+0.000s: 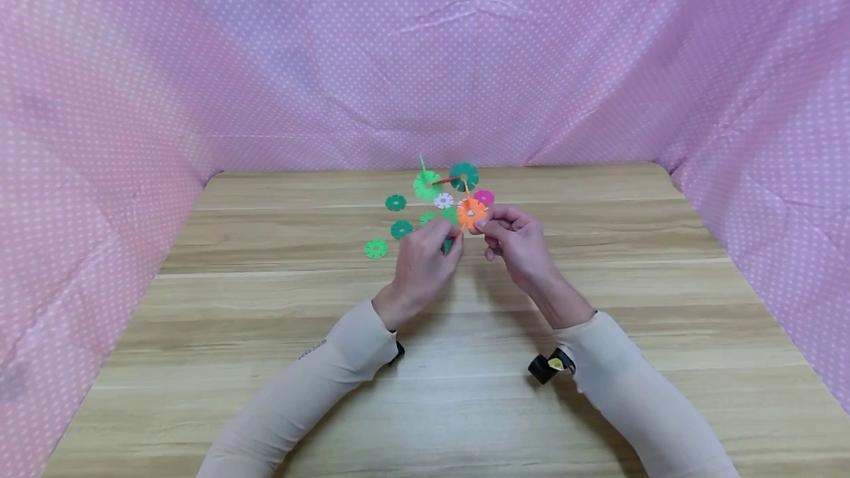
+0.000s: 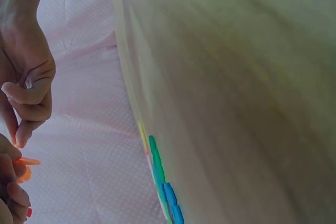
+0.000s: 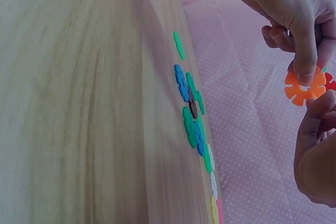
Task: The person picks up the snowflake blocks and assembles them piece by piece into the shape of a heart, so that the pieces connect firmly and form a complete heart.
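Slotted plastic discs are joined in a chain held above the table. In the head view it includes a light green disc [image 1: 425, 185], a red disc [image 1: 446, 181] seen edge-on, a dark green disc [image 1: 464, 176] and an orange disc [image 1: 473, 212] at the near end. My right hand [image 1: 524, 246] pinches that orange disc between thumb and fingers. Close beside it, my left hand [image 1: 425, 260] pinches an orange edge at its fingertips. The right wrist view shows fingers of both hands on the orange disc [image 3: 299, 94]; curled fingers hide part of the chain.
Loose discs lie on the wooden table [image 1: 279, 316] around and beyond the hands, among them a light green disc [image 1: 375, 248], dark green discs [image 1: 401, 229], a white disc [image 1: 443, 201] and a pink disc [image 1: 485, 198]. Pink dotted cloth [image 1: 425, 57] hangs behind and at both sides.
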The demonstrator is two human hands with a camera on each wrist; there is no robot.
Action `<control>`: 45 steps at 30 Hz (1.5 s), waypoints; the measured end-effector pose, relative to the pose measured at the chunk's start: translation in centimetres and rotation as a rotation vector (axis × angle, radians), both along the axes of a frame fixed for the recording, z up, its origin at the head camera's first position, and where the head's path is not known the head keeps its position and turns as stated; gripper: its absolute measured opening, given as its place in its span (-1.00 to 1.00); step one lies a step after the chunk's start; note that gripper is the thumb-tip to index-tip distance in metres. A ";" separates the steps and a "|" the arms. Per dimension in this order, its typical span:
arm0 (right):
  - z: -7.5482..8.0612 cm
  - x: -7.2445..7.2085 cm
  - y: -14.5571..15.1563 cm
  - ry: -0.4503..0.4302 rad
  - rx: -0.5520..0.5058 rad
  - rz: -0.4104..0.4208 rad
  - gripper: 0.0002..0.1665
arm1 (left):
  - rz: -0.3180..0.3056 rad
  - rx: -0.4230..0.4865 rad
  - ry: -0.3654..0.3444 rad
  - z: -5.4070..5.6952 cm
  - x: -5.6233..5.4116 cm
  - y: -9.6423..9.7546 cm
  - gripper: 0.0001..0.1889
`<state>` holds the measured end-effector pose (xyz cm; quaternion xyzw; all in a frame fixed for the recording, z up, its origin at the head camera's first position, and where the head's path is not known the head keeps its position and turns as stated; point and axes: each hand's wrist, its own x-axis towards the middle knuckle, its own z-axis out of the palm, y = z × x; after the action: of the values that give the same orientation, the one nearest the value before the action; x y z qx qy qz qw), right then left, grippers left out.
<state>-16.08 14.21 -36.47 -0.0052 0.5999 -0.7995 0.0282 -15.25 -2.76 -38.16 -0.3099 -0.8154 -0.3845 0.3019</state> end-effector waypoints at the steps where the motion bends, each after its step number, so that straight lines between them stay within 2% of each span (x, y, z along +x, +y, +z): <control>1: 0.0 0.0 0.0 -0.001 -0.001 -0.002 -0.91 | -0.002 -0.003 -0.004 0.1 -0.1 0.0 -0.89; 5: -0.2 -0.1 0.2 -0.001 -0.003 0.000 -0.92 | 0.001 -0.030 0.005 0.3 -0.3 0.0 -0.89; 10: -0.3 -0.3 0.6 0.012 0.043 0.023 -0.93 | 0.020 -0.056 0.031 0.4 -0.7 -0.1 -0.87; 16: -0.1 -0.6 1.2 0.041 0.060 0.051 -0.92 | 0.034 -0.054 0.045 0.7 -0.8 -0.2 -0.87; 22: 0.2 -0.8 1.6 0.045 0.096 0.060 -0.95 | 0.049 -0.054 0.032 0.5 -0.9 -0.3 -0.87; 28: 0.2 -1.1 1.8 0.034 0.185 0.062 -0.93 | 0.055 -0.124 -0.018 0.6 -0.9 -0.6 -0.87; 31: 0.0 -1.2 2.0 0.009 0.193 0.057 -0.91 | 0.049 -0.191 -0.091 0.7 -0.8 -1.0 -0.82; 34: -0.2 -1.2 2.2 -0.015 0.197 0.045 -0.88 | 0.049 -0.243 -0.211 0.6 -0.7 -1.9 -0.75; 37: -0.5 -1.4 2.8 -0.015 0.207 0.039 -0.86 | 0.071 -0.254 -0.340 0.5 -0.7 -3.2 -0.74; 41: -0.5 -1.7 3.9 -0.011 0.210 0.031 -0.91 | 0.114 -0.189 -0.527 0.5 -1.1 -5.5 -0.63; 45: -0.5 -1.9 5.0 -0.019 0.203 0.032 -0.94 | 0.122 -0.075 -0.761 0.5 -2.0 -8.4 -0.39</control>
<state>-17.96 19.16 -37.00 -0.0040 0.6773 -0.7342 0.0470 -17.23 -11.15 -37.62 -0.1069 -0.8996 -0.4234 -0.0116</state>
